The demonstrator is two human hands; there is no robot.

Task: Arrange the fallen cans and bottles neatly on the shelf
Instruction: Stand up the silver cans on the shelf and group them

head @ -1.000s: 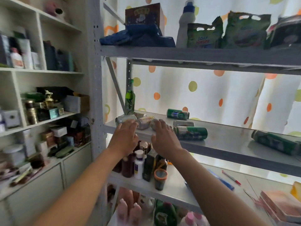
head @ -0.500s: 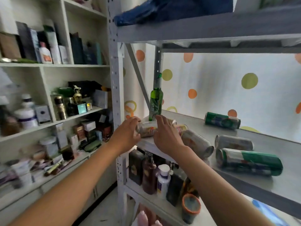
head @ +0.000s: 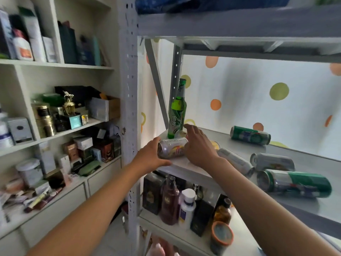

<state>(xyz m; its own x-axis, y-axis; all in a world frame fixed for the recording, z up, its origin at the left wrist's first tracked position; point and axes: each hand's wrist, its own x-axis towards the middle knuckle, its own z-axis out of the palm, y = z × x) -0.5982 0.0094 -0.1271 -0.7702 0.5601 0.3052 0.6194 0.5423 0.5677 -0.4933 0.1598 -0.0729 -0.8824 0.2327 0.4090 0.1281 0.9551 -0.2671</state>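
From the head view, a grey metal shelf (head: 304, 163) runs from its left front corner away to the right, and both hands work at that corner. The left hand (head: 150, 158) cups the near end of a silver can (head: 172, 147) that lies on its side right at the shelf's front lip, thumb up over the can's rim and fingers curved under the edge of the board. The right hand (head: 200, 147) lies over the same can's far end, fingers stretched forward and relaxed, fingertips reaching toward the base of an upright green bottle (head: 177, 112); whether it truly grasps the can cannot be told. The bottle stands in the back left corner, close against the perforated rear post (head: 175, 71), so there is little room behind or left of the can.

To the right the board opens out. A second silver can (head: 236, 161) lies just beyond the right wrist, pointing toward the front edge. Past it lie another pale can (head: 273, 162) and, nearest the front lip, a large green can (head: 295, 183). A further green can (head: 250, 135) lies well apart at the back by the dotted curtain (head: 276, 89). Bare board stretches between that back can and the front group.

The front upright (head: 129, 89) stands just left of the left hand. Below, dark bottles and a white bottle (head: 187, 207) crowd the lower shelf
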